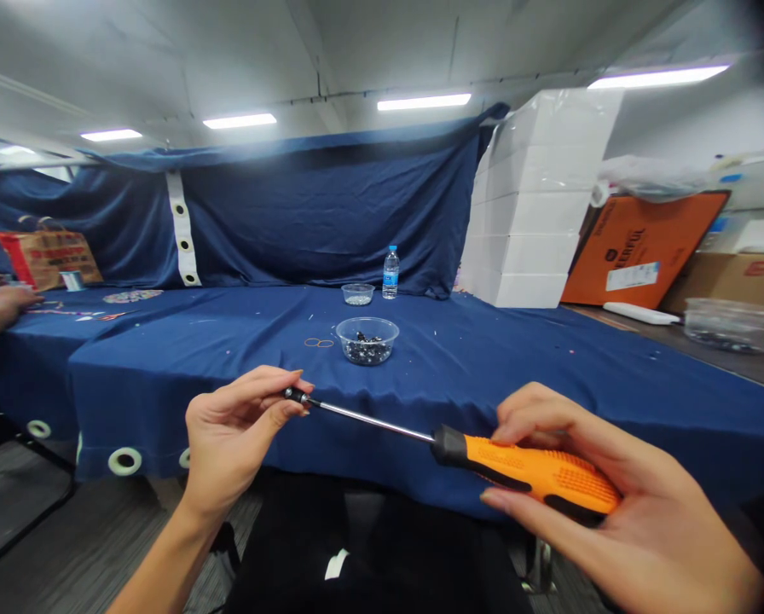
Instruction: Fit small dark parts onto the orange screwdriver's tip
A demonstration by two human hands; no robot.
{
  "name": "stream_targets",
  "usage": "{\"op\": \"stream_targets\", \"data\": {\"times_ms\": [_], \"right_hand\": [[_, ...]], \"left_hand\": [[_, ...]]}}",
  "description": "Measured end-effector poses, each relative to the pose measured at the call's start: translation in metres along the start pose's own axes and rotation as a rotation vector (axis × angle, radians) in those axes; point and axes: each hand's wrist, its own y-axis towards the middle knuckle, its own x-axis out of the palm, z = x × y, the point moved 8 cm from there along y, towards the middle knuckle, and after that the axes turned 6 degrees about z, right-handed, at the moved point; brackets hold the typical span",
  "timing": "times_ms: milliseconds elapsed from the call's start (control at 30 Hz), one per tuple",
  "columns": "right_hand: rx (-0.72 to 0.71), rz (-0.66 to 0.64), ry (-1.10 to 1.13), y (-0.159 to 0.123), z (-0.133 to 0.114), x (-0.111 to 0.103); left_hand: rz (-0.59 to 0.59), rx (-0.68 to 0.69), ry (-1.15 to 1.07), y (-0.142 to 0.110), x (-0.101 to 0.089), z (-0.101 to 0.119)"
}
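My right hand [587,477] is wrapped round the orange and black handle of a screwdriver [535,473], whose metal shaft points left. Between thumb and fingers, my left hand [245,426] pinches a small black part [296,395] with a shiny metal spot. The screwdriver's tip meets this part at its right end. Both hands are held in the air before the table's front edge. Beyond them stands a clear plastic bowl [367,341] holding several small black and silvery pieces.
A smaller clear bowl [357,295] and a water bottle [390,273] stand farther back on the blue cloth [241,324]. Two rubber bands [319,343] lie beside the near bowl. White boxes [523,205] are stacked at right. At far left, another person's hand [8,303] rests near a paper bag [55,256].
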Motion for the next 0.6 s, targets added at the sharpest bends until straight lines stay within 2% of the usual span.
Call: {"op": "stream_targets", "data": {"times_ms": [100,300,433,600], "right_hand": [[0.003,0.056,-0.017,-0.002,0.003,-0.005],[0.119,-0.039,-0.143,-0.003,0.013,0.004],[0.219,-0.032,-0.056,-0.003,0.015,0.006],[0.131,-0.049,-0.028,0.0,0.008,0.006]], "left_hand": [[0.006,0.013,-0.004,0.0,0.0,0.002],[0.038,0.011,-0.003,0.001,-0.002,0.006],[0.045,0.001,0.006,0.002,-0.002,0.007],[0.026,0.02,0.008,0.001,-0.001,0.007]]}}
